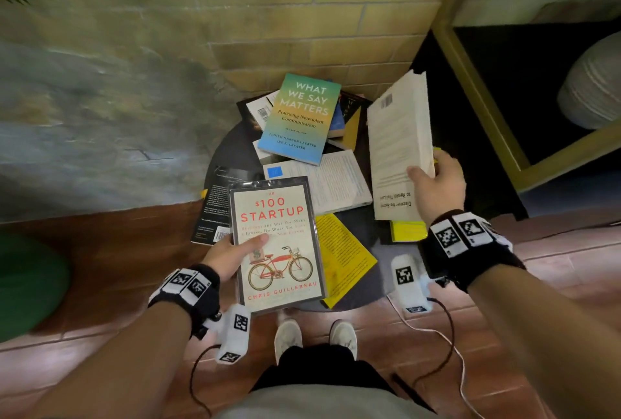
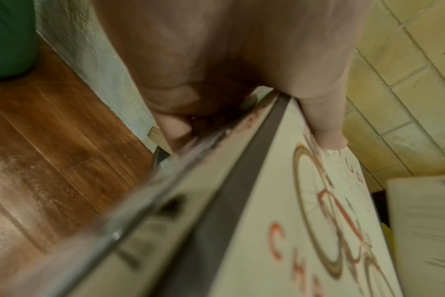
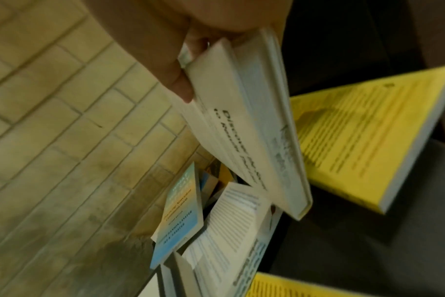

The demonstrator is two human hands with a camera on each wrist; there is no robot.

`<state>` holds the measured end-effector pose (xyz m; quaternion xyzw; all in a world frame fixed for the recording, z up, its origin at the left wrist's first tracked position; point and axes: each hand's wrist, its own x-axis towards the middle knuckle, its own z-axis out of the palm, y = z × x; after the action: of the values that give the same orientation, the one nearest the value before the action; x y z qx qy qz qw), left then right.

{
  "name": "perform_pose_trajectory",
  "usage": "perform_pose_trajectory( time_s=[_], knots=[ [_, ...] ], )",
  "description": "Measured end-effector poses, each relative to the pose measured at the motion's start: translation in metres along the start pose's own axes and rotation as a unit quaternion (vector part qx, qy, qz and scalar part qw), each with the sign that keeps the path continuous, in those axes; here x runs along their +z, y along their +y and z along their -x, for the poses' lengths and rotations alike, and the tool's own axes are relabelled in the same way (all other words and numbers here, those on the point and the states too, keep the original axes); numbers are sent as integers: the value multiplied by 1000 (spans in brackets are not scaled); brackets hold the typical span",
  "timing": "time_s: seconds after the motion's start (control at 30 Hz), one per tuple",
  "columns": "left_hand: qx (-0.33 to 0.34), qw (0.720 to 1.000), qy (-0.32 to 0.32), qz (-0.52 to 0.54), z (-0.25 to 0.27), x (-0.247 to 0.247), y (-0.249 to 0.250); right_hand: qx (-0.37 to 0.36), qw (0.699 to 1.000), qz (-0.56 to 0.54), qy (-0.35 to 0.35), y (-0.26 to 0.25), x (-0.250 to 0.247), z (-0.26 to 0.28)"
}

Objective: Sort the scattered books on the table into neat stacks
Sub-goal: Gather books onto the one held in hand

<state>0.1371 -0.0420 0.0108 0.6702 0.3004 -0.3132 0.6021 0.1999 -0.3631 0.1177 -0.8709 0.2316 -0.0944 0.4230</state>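
Note:
My left hand (image 1: 235,252) grips "The $100 Startup" book (image 1: 277,243) by its left edge, thumb on the cover, lifted above the table; the same cover (image 2: 305,231) fills the left wrist view. My right hand (image 1: 435,183) holds a white book (image 1: 398,149) back cover up, raised over the table's right side; the right wrist view shows its cover (image 3: 241,140) pinched between thumb and fingers. On the small dark round table (image 1: 373,250) lie several scattered books: "What We Say Matters" (image 1: 300,119), a white one (image 1: 332,180), a yellow one (image 1: 342,254), a black one (image 1: 218,203).
A brick wall (image 1: 268,15) stands right behind the table. A yellow-framed dark shelf (image 1: 487,116) is at the right with a pale ribbed pot (image 1: 591,82). A green object (image 1: 27,280) sits on the wooden floor at left. My shoes (image 1: 316,334) are at the table's near edge.

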Motion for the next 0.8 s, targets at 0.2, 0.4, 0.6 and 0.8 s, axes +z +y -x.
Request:
perform_pose_trajectory(
  time_s=[0.2, 0.4, 0.6, 0.8],
  knots=[
    [20, 1000, 16, -17, -5, 0, 3, -273, 958, 83, -15, -6, -18, 5],
    [31, 999, 14, 12, -2, 2, 4, -479, 857, 145, -127, -14, 7, -5],
    [36, 999, 14, 14, 0, 4, 3, -390, 909, 143, -29, 17, 23, -3],
    [18, 999, 28, 30, -6, 5, 0, -19, 982, -71, -176, 34, 36, 8]
  ],
)
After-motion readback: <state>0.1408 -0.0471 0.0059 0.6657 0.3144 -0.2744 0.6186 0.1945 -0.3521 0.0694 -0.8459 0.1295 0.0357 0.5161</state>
